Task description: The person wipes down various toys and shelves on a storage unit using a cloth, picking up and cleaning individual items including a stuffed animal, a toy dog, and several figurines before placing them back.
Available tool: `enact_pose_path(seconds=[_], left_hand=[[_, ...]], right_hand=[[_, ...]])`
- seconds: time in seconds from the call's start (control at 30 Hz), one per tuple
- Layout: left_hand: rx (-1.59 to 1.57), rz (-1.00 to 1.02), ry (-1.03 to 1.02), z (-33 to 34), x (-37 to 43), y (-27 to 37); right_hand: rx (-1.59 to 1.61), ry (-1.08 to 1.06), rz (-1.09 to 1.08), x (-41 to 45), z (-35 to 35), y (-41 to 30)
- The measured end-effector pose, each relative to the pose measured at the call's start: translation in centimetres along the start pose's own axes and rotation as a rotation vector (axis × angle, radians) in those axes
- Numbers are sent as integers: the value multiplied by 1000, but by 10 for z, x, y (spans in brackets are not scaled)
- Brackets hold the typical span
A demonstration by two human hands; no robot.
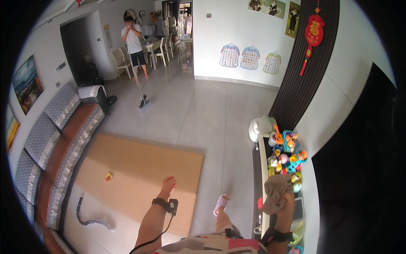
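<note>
My left hand point(169, 183) hangs over the tan floor mat point(149, 165) with nothing in it, its fingers apart. A black device is strapped round that wrist, with a cable running back towards me. At the right, a crumpled brown cloth point(275, 193) lies under my right hand point(288, 197), at the edge of the TV cabinet point(265, 165). The cloth covers most of the fingers. Colourful plastic toys point(290, 158) crowd the cabinet top just beyond the cloth.
A sofa point(68, 146) lines the left side. On the mat lie a small yellow box point(108, 177) and a grey, segmented strip point(83, 219). Farther off, a person point(134, 41) stands near a dining table point(150, 44), behind an upright broom and dustpan point(144, 103).
</note>
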State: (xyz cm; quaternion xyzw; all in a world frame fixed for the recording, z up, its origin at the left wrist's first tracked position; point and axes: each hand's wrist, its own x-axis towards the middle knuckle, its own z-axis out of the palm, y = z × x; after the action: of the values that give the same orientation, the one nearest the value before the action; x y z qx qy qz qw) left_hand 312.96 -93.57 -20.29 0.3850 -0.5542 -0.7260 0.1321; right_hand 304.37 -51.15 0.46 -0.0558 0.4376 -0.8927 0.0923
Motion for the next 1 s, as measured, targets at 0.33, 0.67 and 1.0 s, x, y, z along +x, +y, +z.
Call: enact_pose_path(seconds=[0.33,0.67,1.0], left_hand=[[-50,-395,31,120,247,6],[1603,-300,-346,95,472,19],[286,70,-37,467,1011,475]], right_hand=[[-128,-253,262,492,68,-2],[-84,-105,283,863,108,66],[-146,82,230,1183,133,112]])
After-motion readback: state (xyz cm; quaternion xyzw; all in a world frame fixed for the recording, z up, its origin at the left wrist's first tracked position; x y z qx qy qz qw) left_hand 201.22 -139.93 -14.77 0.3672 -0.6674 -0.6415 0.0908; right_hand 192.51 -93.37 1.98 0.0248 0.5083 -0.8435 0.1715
